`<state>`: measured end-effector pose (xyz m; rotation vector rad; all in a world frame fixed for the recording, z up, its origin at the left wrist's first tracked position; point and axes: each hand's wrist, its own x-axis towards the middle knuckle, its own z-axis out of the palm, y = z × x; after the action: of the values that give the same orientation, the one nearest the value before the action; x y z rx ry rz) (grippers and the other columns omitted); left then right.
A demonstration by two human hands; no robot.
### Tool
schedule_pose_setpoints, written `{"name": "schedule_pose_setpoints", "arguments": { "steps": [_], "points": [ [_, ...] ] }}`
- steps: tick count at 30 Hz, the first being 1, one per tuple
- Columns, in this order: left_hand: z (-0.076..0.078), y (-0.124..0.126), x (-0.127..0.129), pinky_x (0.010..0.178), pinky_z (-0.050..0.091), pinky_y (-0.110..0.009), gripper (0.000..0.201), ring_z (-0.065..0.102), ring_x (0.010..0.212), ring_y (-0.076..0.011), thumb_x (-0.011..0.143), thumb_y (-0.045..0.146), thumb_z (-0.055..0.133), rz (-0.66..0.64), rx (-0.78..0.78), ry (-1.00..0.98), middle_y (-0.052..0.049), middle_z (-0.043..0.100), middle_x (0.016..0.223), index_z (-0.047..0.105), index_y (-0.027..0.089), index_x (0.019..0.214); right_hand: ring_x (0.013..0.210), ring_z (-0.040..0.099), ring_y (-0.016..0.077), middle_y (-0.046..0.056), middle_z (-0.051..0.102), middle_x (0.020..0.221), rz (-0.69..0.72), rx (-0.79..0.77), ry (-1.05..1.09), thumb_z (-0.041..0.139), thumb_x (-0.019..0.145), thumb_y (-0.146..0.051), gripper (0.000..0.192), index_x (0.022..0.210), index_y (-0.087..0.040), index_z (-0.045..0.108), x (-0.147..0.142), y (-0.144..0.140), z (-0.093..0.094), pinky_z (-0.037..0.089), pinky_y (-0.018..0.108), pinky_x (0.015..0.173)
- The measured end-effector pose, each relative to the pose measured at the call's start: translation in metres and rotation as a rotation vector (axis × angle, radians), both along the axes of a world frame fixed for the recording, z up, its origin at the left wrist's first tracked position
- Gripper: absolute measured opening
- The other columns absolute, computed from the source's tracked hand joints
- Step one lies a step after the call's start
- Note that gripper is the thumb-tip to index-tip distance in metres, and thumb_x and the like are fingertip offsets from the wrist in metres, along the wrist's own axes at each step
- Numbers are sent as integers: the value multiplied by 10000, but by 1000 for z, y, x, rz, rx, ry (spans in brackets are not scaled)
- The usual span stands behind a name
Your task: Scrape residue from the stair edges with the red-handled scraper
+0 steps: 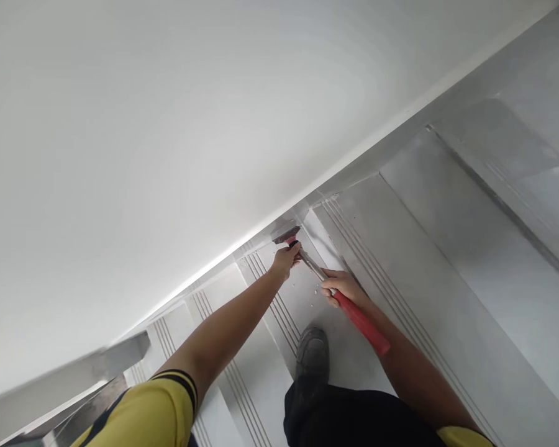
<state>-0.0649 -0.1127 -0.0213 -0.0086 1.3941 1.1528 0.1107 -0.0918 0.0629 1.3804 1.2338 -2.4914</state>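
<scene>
Nearest in, the yellow sleeve (168, 403) and a dark shoe (312, 354) planted on the grooved stair tread (400, 298). Up from there, the right hand (342, 287) has its fingers clenched round the red-handled hammer (359, 321) where the red grip meets the metal shaft, which runs up to the wall's foot. Further out, the left hand (285, 259) pinches a small dark scraper (286, 236) against the white wall (168, 155) at the tread's corner. Risk here, as I read it — hammer head and left fingers sit touching-close, so a glancing blow could catch them, or gouge the wall.
</scene>
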Motion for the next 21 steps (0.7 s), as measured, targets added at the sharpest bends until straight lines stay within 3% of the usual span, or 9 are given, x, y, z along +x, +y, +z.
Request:
{"name": "schedule_pose_setpoints", "arguments": {
  "steps": [6,11,17,21],
  "points": [
    [0,-19,-8,630,405,-246,412,609,731,-135,625,503,710,28,57,6,-66,681,797,634,163,844,324,422,60,-74,486,546,23,-23,44,545,694,-277,409,1090,-178,537,-6,-12,6,256,187,321],
    [-7,-23,-11,603,389,-257,415,589,656,-134,588,499,734,46,-10,22,-84,668,724,621,129,738,318,382,49,-69,466,510,-12,-24,14,561,654,-246,215,849,-155,556,-18,-17,-3,279,191,331],
    [2,-32,-13,650,399,-254,445,616,774,-152,621,537,699,35,111,17,-81,687,824,633,167,858,313,417,64,-71,485,535,6,-33,15,544,680,-264,327,999,-191,542,-15,-23,19,261,189,325],
    [-14,-28,-14,633,389,-256,449,609,729,-156,589,545,712,38,18,40,-91,680,777,634,143,772,319,386,50,-63,469,510,-10,-8,-10,548,651,-238,154,787,-169,524,-24,-20,1,258,188,322]
  ]
}}
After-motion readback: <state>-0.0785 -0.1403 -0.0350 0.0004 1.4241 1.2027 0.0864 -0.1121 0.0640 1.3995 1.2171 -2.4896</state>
